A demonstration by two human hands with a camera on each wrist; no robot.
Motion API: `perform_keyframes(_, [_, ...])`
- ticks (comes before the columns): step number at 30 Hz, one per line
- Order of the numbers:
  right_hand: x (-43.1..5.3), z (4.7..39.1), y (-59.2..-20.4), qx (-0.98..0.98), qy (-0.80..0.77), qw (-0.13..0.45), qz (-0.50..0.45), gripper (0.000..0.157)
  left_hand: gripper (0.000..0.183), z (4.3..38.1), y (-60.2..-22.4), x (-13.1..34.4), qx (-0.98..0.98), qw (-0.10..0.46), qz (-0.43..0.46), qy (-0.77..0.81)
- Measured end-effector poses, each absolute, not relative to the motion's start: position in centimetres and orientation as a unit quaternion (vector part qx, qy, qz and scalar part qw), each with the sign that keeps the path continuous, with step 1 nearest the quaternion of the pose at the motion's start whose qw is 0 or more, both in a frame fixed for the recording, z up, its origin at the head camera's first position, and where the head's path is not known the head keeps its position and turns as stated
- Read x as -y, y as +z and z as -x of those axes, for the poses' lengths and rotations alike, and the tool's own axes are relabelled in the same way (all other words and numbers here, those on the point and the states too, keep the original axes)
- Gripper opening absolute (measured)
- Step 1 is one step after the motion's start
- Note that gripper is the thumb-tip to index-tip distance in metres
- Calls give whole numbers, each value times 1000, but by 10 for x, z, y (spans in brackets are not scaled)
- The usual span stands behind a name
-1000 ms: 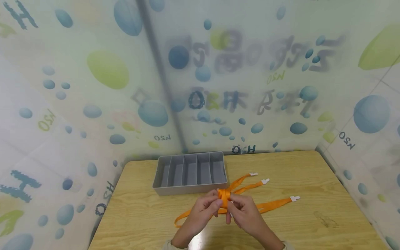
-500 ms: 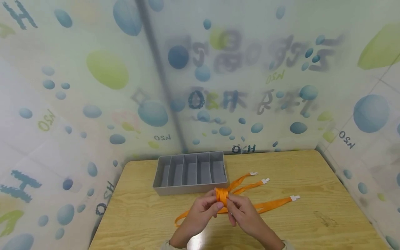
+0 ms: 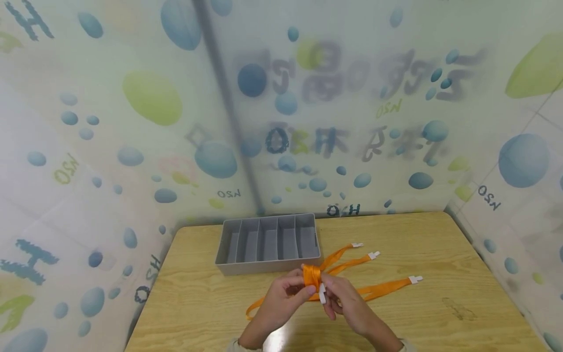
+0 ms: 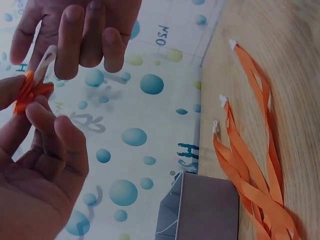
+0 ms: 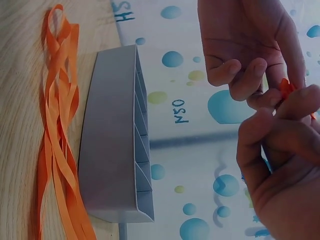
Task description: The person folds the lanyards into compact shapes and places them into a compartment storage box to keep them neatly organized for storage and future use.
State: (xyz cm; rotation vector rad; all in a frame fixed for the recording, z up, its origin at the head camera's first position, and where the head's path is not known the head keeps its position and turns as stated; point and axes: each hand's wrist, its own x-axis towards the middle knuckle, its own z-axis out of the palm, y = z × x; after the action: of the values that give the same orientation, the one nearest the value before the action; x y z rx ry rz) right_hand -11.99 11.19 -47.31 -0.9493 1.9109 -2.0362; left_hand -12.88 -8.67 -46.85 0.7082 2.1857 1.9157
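An orange lanyard, wound into a small compact bundle, is held up between both hands over the table. My left hand pinches the bundle on its left side with thumb and fingers. On the other side my right hand has its thumb and fingertips at the bundle's edge, pinching it. A white plastic clip sticks out of the bundle beside the right fingers; its looped end shows in the left wrist view. In the right wrist view the fingers hide most of the bundle.
More orange lanyards with white clips at their ends lie stretched across the wooden table. Behind the hands stands a grey tray with several compartments. A patterned wall covering borders the table's back.
The wound lanyard has shifted slightly left and turned in the fingers. My right fingers have shifted on it, and its white clip now shows plainly below the bundle. The lanyards on the table have not moved.
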Motion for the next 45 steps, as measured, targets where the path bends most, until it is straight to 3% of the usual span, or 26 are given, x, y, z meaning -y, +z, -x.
perform_keyframes(11, [-111,121,-474,-658,-675,94,320,36,16,128,-469,83,-751,39,-223,620])
perform_keyframes(25, [-112,121,-483,-682,-650,-2,335,35,13,133,-471,88,-757,39,-168,630])
perform_keyframes(29, [-112,124,-491,-673,-672,-58,304,38,12,140,-473,87,-760,4,-156,631])
perform_keyframes(34, [-109,136,-505,-705,-669,-136,193,27,8,151,-479,83,-768,-51,-138,624])
perform_keyframes(39, [-108,151,-523,-768,-620,-137,79,20,4,161,-489,80,-787,-103,-150,590])
perform_keyframes(45, [-106,170,-543,-782,-612,-106,47,34,6,174,-501,76,-806,-130,-147,558])
